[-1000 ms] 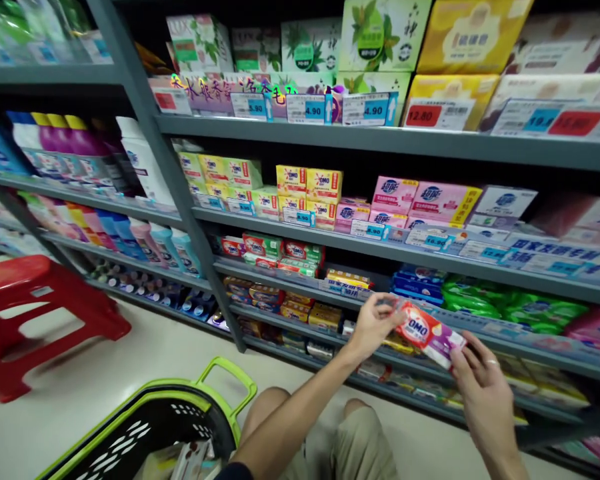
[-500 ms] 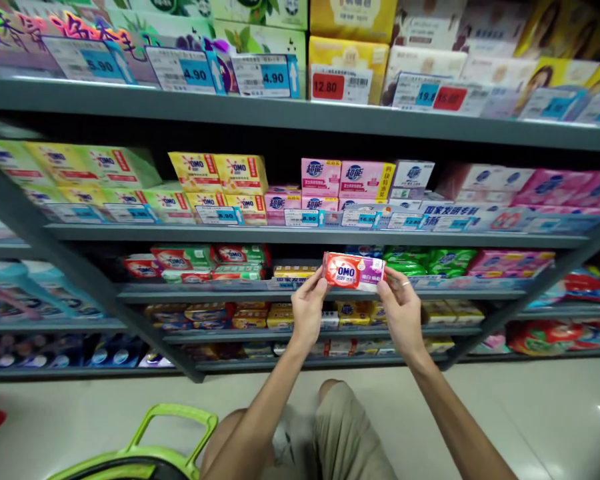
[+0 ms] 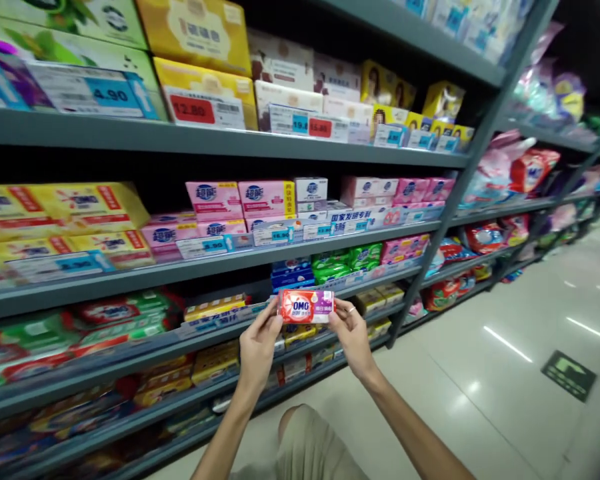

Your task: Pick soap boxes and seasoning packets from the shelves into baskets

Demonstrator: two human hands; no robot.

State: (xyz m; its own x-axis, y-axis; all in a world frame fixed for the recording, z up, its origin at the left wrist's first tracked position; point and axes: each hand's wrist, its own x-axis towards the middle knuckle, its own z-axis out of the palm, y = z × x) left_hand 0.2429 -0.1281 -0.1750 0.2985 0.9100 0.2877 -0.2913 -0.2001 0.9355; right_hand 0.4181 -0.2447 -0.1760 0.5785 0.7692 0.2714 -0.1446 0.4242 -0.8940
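A red, white and purple OMO soap pack is held up level between both hands, its printed front toward me. My left hand pinches its left end between thumb and fingers. Its right end is gripped by my right hand, which wears a ring. Behind the pack, at about its height, are green soap packs and blue packs on a shelf.
Grey shelves of boxed soaps with price tags rise in front of me. Pink soap boxes stand on a middle shelf. More shelving with bagged goods runs away to the right. A dark sign lies on the shiny floor.
My view has turned to the right, bringing the aisle and floor sign into sight. The green basket handle at lower left has left the view. Both hands still hold the soap pack.
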